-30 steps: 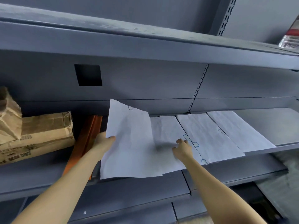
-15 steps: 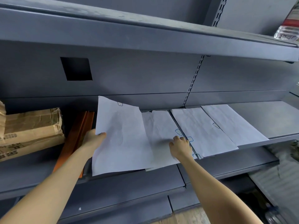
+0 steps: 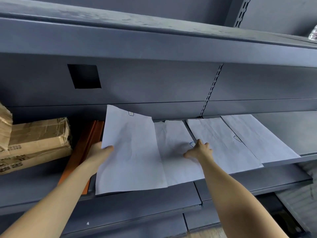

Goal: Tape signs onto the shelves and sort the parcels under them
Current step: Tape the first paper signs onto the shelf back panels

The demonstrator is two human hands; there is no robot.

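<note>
Left hand (image 3: pixel 98 152): grips the left edge of the leftmost sheet (image 3: pixel 130 152) with the thumb on top. Its fingers are hidden under the paper.
Right hand (image 3: pixel 199 150): fingers spread and fairly straight, pressing down where the second sheet (image 3: pixel 173 148) meets the third sheet (image 3: pixel 221 140). The fingertips partly cover a small blue-outlined mark (image 3: pixel 192 143).
Leftmost sheet: its far end is lifted off the middle shelf (image 3: pixel 283 127), and its right edge overlaps the second sheet.
Fourth sheet (image 3: pixel 257 134): flat on the shelf, touching the third. I cannot tell which of the two lies on top.
Sheet faces: blank white side up, no writing visible.
Cardboard parcel (image 3: pixel 37 140): on the same shelf at the left, cut off by the frame. Its print is too blurred to read.
Orange flat item (image 3: pixel 85 145): between the parcel and the leftmost sheet, partly behind the left forearm. I cannot tell what it is.
Shiny wrapped object (image 3: pixel 313 32): on the upper shelf, mostly out of frame.
</note>
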